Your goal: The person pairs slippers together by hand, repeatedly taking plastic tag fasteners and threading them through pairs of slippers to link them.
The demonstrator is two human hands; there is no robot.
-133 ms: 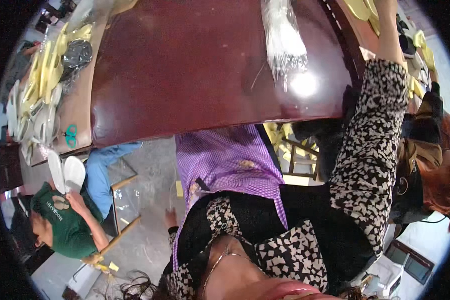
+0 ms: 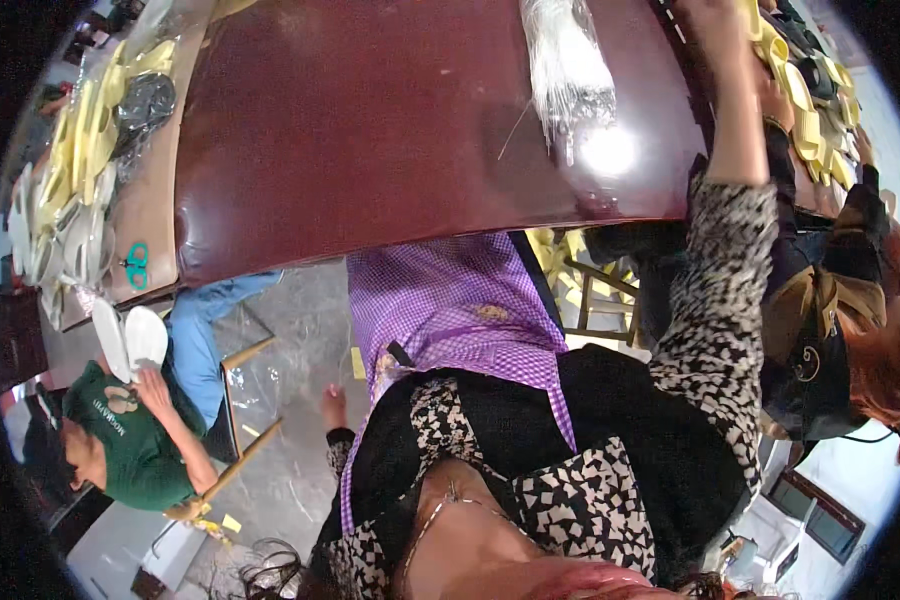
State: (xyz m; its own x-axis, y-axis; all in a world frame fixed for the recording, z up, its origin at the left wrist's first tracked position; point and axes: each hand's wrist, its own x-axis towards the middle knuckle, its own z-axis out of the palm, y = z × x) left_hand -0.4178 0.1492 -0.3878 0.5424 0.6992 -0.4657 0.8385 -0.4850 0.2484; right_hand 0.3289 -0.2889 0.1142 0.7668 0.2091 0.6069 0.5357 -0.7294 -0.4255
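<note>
My right arm reaches up over the right side of the dark red table (image 2: 390,130). My right hand (image 2: 722,40) is smeared by motion at the top edge, near the yellow slipper pieces (image 2: 795,85); whether it holds anything does not show. Beside my purple checked apron (image 2: 450,300), my left hand (image 2: 335,407) hangs low on the left, away from the table. Its fingers are too small and blurred to read. A bundle of clear plastic (image 2: 570,70) with thin loose strands lies on the table, left of my right forearm.
On the left, a worker in a green shirt (image 2: 135,440) holds a pair of white slippers (image 2: 130,340). Yellow and white pieces in clear plastic (image 2: 85,140) and teal-handled scissors (image 2: 137,266) lie on that side table. Another person (image 2: 820,330) sits close at right. A wooden stool (image 2: 602,300) stands underneath.
My right arm has swung left, from over the yellow pieces toward the table's right edge. My left hand has risen slightly and shifted a little left.
</note>
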